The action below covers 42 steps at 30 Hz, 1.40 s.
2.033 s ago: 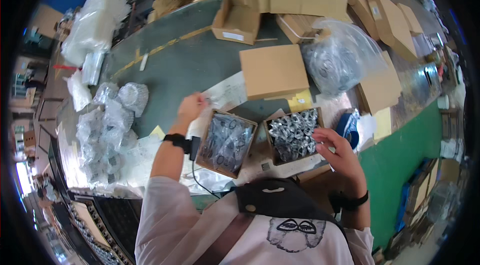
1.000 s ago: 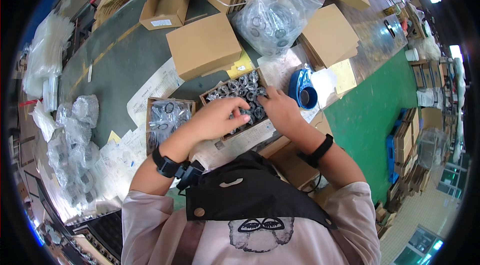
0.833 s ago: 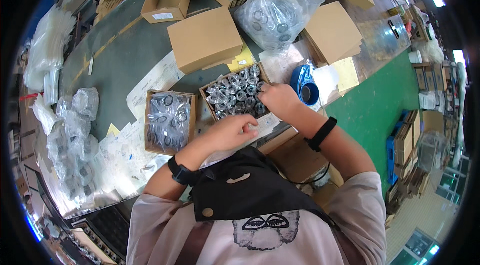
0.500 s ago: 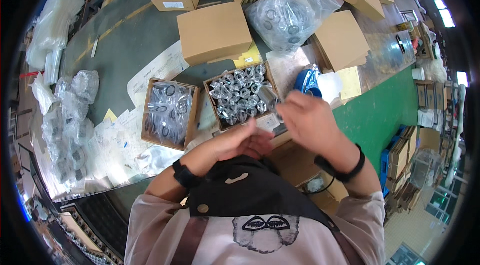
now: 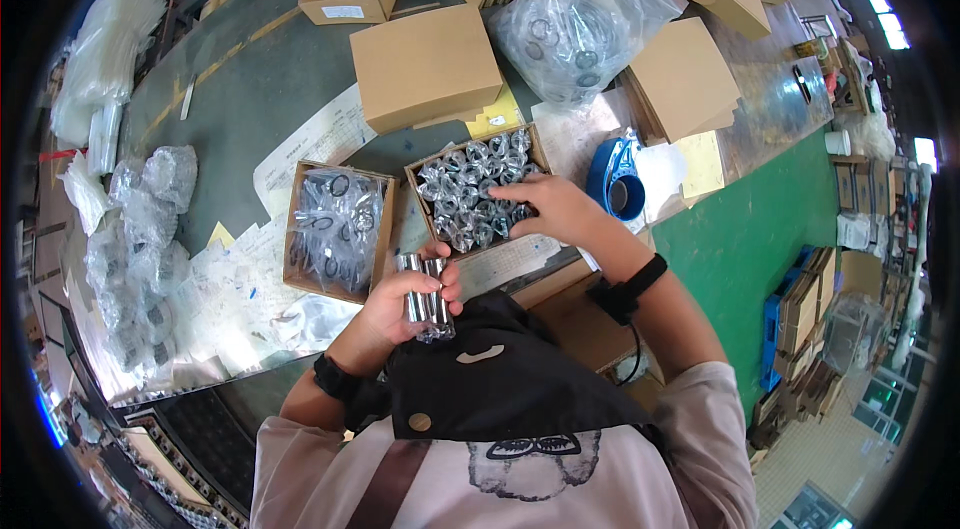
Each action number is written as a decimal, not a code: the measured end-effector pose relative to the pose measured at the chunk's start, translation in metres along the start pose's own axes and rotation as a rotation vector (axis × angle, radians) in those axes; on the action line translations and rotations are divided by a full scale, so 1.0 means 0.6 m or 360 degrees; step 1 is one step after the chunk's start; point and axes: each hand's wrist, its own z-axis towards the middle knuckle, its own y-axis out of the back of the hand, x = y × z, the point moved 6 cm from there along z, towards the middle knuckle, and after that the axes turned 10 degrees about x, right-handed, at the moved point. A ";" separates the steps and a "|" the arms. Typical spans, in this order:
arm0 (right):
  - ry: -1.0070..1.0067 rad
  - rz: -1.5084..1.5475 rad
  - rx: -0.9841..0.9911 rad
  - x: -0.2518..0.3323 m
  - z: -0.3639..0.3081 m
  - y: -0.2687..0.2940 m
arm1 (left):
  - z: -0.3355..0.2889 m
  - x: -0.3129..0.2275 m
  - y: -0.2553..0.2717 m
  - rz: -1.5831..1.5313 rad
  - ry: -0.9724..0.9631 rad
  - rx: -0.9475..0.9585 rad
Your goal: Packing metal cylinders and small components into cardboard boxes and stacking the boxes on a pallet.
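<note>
Left hand (image 5: 400,301) gripping shiny metal cylinders (image 5: 424,295), crinkly clear wrap

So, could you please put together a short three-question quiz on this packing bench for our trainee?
1. True or false: the left hand holds small metal cylinders in clear wrap.
2. Where is the right hand reaching? A) into the box of wrapped metal parts; B) into the box of black rings; C) onto the blue tape dispenser.
3. Fill in: the closed cardboard box lies to the ___ of the big clear bag in the picture.

Key: 1 true; 2 A; 3 left.
</note>
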 end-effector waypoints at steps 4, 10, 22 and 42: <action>-0.0100 -0.0157 0.0028 -0.002 -0.006 -0.018 | -0.017 0.000 0.014 -0.0006 -0.0047 -0.0029; -0.0401 -0.0361 -0.0234 0.033 -0.011 -0.032 | -0.021 -0.007 0.014 0.0069 -0.0020 -0.0107; -0.0148 -0.0358 -0.0922 0.243 -0.246 0.075 | 0.103 0.073 -0.057 0.0345 0.0575 -0.0018; -0.1415 0.1645 -0.1908 0.107 -0.879 -0.366 | 0.107 0.597 -0.085 0.1069 0.1747 -0.0312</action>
